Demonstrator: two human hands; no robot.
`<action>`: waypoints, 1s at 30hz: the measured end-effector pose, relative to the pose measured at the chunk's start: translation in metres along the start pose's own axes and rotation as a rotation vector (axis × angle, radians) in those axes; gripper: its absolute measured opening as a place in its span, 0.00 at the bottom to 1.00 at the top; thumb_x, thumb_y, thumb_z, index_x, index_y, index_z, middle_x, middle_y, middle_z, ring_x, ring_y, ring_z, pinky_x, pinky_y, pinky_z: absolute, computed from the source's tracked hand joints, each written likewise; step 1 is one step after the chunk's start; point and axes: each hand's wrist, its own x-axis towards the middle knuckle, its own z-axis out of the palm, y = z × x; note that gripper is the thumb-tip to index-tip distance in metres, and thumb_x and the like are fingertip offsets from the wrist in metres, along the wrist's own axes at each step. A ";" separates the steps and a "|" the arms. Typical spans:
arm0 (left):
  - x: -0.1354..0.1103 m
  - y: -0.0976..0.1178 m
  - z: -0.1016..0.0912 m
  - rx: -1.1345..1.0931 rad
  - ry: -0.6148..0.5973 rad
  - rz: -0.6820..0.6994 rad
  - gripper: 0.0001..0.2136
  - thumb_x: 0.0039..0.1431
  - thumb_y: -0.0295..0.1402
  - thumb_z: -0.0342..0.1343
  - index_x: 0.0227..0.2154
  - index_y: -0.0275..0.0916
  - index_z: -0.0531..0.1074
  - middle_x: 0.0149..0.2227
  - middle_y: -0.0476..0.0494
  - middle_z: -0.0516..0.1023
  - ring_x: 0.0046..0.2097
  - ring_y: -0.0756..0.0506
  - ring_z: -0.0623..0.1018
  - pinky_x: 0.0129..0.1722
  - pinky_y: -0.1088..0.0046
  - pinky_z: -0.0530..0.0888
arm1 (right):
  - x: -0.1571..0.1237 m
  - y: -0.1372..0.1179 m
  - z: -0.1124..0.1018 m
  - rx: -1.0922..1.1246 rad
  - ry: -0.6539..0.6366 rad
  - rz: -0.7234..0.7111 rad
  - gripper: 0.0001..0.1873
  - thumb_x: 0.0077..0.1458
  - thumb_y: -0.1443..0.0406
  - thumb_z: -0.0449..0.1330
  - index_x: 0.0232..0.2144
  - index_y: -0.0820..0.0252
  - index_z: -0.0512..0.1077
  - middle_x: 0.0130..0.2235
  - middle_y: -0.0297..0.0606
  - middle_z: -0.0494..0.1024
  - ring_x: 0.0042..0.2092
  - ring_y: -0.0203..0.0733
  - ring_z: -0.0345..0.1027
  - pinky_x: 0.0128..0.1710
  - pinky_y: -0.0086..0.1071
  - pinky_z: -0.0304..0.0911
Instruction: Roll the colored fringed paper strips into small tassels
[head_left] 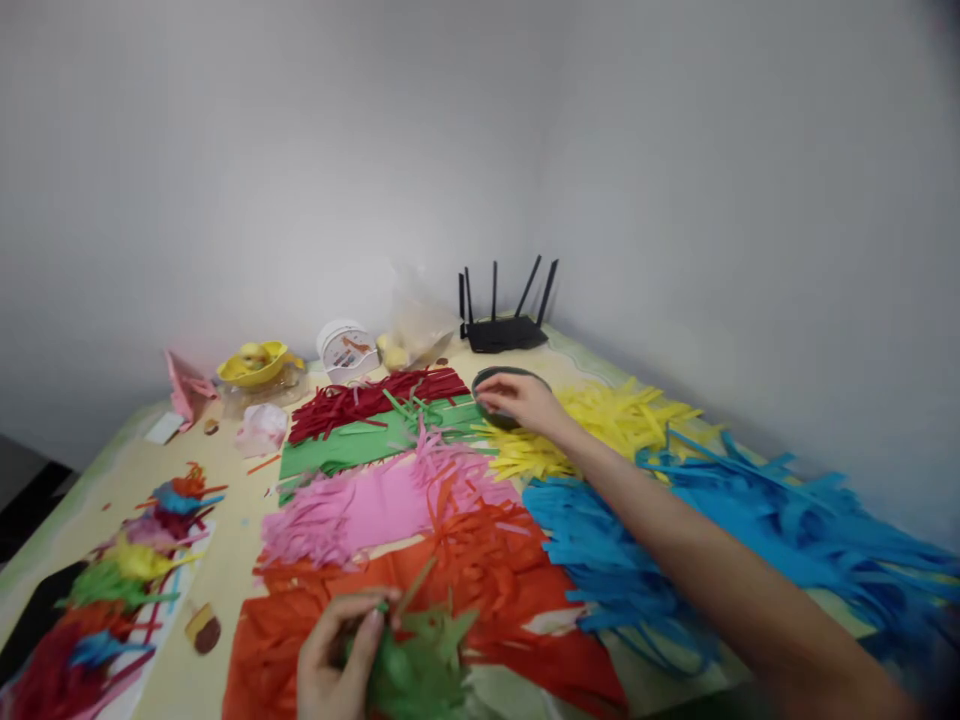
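My left hand, low in the middle, is closed in a pinch around the gathered end of a green fringed paper tuft. A thin brownish strip sticks up beside its fingertips. Under that hand lies orange-red fringed paper. My right hand reaches far forward over a dark round bowl, its fingers drawn together above the bowl's opening. Whatever is between those fingertips is too small and blurred to make out. Yellow fringed paper lies beside the right wrist, and blue fringed paper under the forearm.
Pink, green and dark red paper lie further back. Colourful tufts form a row at left. Along the wall stand a yellow dish, a white tub, a plastic bag and a black router.
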 end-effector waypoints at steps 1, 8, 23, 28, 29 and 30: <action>0.001 0.006 0.000 0.056 -0.020 0.053 0.13 0.42 0.43 0.68 0.24 0.38 0.78 0.29 0.42 0.81 0.32 0.45 0.78 0.35 0.74 0.76 | -0.020 -0.019 0.007 0.078 -0.029 -0.044 0.15 0.59 0.59 0.56 0.43 0.64 0.72 0.36 0.41 0.80 0.35 0.40 0.75 0.39 0.33 0.70; -0.014 0.046 0.009 0.124 -0.144 0.419 0.02 0.53 0.30 0.62 0.28 0.39 0.79 0.31 0.44 0.81 0.36 0.46 0.78 0.40 0.73 0.74 | -0.142 -0.131 0.037 0.761 -0.310 -0.150 0.10 0.51 0.60 0.64 0.31 0.61 0.75 0.30 0.38 0.79 0.30 0.37 0.73 0.32 0.29 0.70; -0.069 0.062 -0.038 0.297 -0.147 0.595 0.02 0.56 0.26 0.58 0.29 0.37 0.75 0.31 0.45 0.78 0.36 0.48 0.77 0.39 0.73 0.71 | -0.206 -0.187 0.053 0.692 -0.283 -0.279 0.07 0.54 0.62 0.63 0.33 0.60 0.77 0.33 0.38 0.80 0.33 0.37 0.74 0.33 0.28 0.69; -0.073 0.052 -0.047 0.178 -0.138 0.430 0.02 0.54 0.29 0.61 0.28 0.37 0.74 0.29 0.48 0.77 0.34 0.49 0.76 0.37 0.75 0.71 | -0.215 -0.193 0.064 0.739 -0.306 -0.230 0.10 0.54 0.59 0.62 0.32 0.60 0.76 0.32 0.38 0.79 0.30 0.36 0.71 0.30 0.28 0.67; -0.074 0.049 -0.048 0.123 -0.117 0.381 0.03 0.53 0.30 0.62 0.28 0.37 0.74 0.29 0.48 0.77 0.33 0.49 0.76 0.37 0.76 0.71 | -0.217 -0.195 0.066 0.761 -0.309 -0.205 0.10 0.53 0.59 0.62 0.32 0.60 0.75 0.31 0.37 0.78 0.29 0.35 0.70 0.29 0.27 0.67; -0.075 0.047 -0.050 0.068 -0.101 0.340 0.03 0.52 0.30 0.62 0.28 0.37 0.74 0.29 0.48 0.77 0.34 0.49 0.76 0.37 0.76 0.72 | -0.219 -0.197 0.068 0.784 -0.309 -0.182 0.11 0.53 0.58 0.63 0.33 0.60 0.75 0.31 0.37 0.78 0.28 0.35 0.69 0.28 0.27 0.66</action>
